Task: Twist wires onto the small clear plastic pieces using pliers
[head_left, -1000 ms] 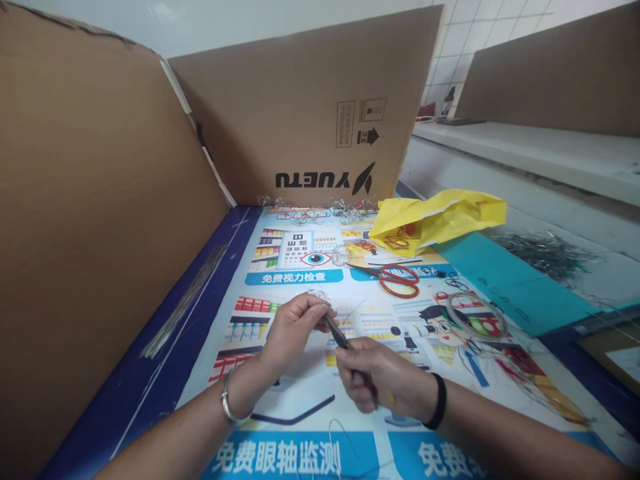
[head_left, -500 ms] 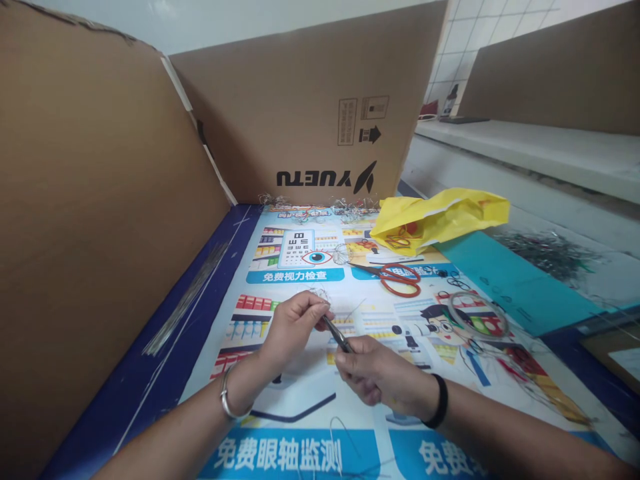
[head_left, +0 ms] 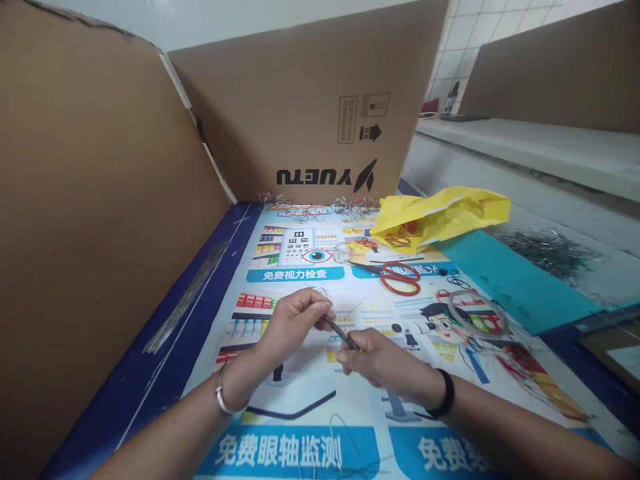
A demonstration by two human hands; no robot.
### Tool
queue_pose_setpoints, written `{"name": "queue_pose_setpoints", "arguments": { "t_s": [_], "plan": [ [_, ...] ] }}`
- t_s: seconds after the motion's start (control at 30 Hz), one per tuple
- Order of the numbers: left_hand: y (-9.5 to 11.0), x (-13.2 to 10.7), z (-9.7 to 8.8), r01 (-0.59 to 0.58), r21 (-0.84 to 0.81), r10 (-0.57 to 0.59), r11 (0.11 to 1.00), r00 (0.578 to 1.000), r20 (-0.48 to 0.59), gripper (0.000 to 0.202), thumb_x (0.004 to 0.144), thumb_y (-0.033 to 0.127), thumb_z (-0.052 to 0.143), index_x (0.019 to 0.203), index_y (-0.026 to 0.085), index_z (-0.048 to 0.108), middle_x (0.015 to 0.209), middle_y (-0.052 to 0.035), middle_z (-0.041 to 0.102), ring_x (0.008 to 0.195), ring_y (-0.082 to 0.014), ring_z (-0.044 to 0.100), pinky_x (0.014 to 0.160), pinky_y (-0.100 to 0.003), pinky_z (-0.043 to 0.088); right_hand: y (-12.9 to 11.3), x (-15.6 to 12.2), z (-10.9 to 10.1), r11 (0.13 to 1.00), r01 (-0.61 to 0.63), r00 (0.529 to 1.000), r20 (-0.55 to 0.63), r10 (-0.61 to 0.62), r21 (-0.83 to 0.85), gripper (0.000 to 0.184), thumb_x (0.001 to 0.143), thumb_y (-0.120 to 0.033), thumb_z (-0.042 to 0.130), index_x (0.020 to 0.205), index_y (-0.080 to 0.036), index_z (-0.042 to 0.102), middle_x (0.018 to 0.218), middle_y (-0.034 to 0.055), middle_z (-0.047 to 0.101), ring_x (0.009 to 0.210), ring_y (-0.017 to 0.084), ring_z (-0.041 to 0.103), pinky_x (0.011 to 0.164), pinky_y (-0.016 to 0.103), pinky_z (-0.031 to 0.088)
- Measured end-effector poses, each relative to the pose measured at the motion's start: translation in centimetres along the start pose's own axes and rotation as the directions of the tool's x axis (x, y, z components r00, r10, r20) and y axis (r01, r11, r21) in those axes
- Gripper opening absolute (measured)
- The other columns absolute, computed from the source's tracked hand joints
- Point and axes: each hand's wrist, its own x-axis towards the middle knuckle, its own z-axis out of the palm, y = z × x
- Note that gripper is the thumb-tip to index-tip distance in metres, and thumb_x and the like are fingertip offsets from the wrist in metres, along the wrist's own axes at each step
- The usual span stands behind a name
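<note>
My right hand [head_left: 373, 357] is closed round the handles of a pair of slim dark pliers [head_left: 343, 333], whose jaws point up and left to the fingertips of the other hand. My left hand [head_left: 300, 320] pinches a small piece of thin bent wire [head_left: 321, 291], which sticks out just above the fingers; the spot where jaws and wire meet is hidden by the fingers. Beyond the hands, orange-handled scissors [head_left: 400, 279] lie on the printed sheet [head_left: 300, 380]. Loose wire lengths [head_left: 345, 440] rest near the front edge.
A yellow bag [head_left: 450, 213] lies behind the scissors. To the right are a wire coil [head_left: 477, 313] and a heap of wire scraps [head_left: 547, 252]. Straight wires [head_left: 185, 300] lie at left. Cardboard panels [head_left: 300, 113] stand at the back and left.
My right hand has rolled, turning the pliers with it, while their tip stays at my left fingers. My left hand has barely moved.
</note>
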Motion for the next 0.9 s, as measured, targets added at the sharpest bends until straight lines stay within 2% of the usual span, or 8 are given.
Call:
{"name": "queue_pose_setpoints", "arguments": {
  "t_s": [0.13,0.3,0.4,0.5,0.63,0.73,0.8,0.9],
  "plan": [
    [-0.27,0.49,-0.34,0.029,-0.148,-0.014,0.989,0.995,0.1,0.013,0.077,0.026,0.062,0.083,0.014,0.063,0.078,-0.0045,0.069,0.061,-0.0109,0.061,0.061,-0.024,0.049,0.38,0.13,-0.15,0.959,-0.078,0.995,0.08,0.058,0.273,0.038,0.067,-0.053,0.063,0.064,-0.017,0.051,0.039,-0.0107,0.03,0.034,0.003,0.021,0.035,0.019,0.014],
    [-0.54,0.81,-0.73,0.005,-0.064,-0.001,0.998,0.998,0.067,0.013,0.076,0.027,0.063,0.077,0.014,0.065,0.06,-0.0013,0.063,0.057,-0.0109,0.056,0.057,-0.023,0.045,0.4,0.07,-0.16,0.917,-0.142,0.986,0.14,0.096,0.373,0.04,0.065,-0.052,0.067,0.065,-0.016,0.05,0.041,-0.0112,0.029,0.036,0.002,0.019,0.035,0.018,0.01],
    [-0.35,0.76,-0.81,-0.011,-0.004,0.011,1.0,1.0,0.026,0.011,0.072,0.026,0.065,0.074,0.015,0.064,0.055,0.0009,0.06,0.052,-0.0097,0.052,0.054,-0.022,0.042,0.59,0.1,-0.24,0.938,-0.101,0.99,0.13,0.061,0.332,0.038,0.067,-0.051,0.065,0.065,-0.016,0.052,0.04,-0.0106,0.031,0.035,0.003,0.021,0.034,0.018,0.014],
    [-0.05,0.6,-0.78,-0.041,0.037,0.041,0.998,0.999,0.004,0.009,0.07,0.025,0.065,0.069,0.016,0.063,0.056,0.0022,0.057,0.05,-0.0086,0.05,0.051,-0.021,0.039,0.72,0.18,-0.36,0.974,-0.067,0.995,0.089,0.049,0.217,0.034,0.07,-0.048,0.062,0.064,-0.016,0.053,0.039,-0.01,0.032,0.033,0.003,0.024,0.034,0.018,0.018],
    [0.21,0.45,-0.87,-0.056,0.061,0.055,0.997,0.998,0.024,0.01,0.072,0.024,0.064,0.067,0.016,0.061,0.057,0.0029,0.056,0.047,-0.0069,0.045,0.048,-0.02,0.036,0.27,0.12,-0.39,0.999,-0.03,0.999,0.038,0.031,-0.017,0.027,0.077,-0.039,0.058,0.062,-0.015,0.055,0.042,-0.008,0.035,0.035,0.004,0.029,0.036,0.019,0.019],
    [0.27,0.43,-1.01,-0.051,0.044,0.05,0.998,0.998,0.038,0.011,0.074,0.024,0.063,0.068,0.016,0.06,0.061,0.001,0.06,0.048,-0.007,0.046,0.048,-0.02,0.036,-0.19,-0.02,-0.26,0.996,0.002,0.999,0.034,0.001,-0.088,0.025,0.079,-0.034,0.057,0.062,-0.016,0.055,0.043,-0.0074,0.035,0.038,0.004,0.03,0.039,0.02,0.021],
    [0.2,0.46,-1.04,-0.03,0.001,0.03,1.0,0.999,0.026,0.012,0.074,0.025,0.063,0.069,0.015,0.06,0.061,-0.0002,0.061,0.05,-0.008,0.049,0.05,-0.021,0.038,-0.27,-0.08,-0.15,0.996,0.01,1.0,0.018,-0.009,-0.087,0.027,0.079,-0.036,0.057,0.062,-0.016,0.054,0.044,-0.0072,0.035,0.039,0.005,0.03,0.041,0.02,0.022],
    [-0.12,0.49,-0.86,-0.009,-0.1,0.008,0.995,1.0,-0.016,0.014,0.074,0.027,0.065,0.069,0.015,0.06,0.06,-0.0008,0.062,0.052,-0.0093,0.051,0.053,-0.022,0.041,0.05,-0.06,0.0,0.997,0.035,0.999,0.023,-0.034,-0.069,0.035,0.078,-0.048,0.056,0.064,-0.016,0.052,0.045,-0.0073,0.036,0.039,0.005,0.031,0.04,0.02,0.021]
  ]
}}
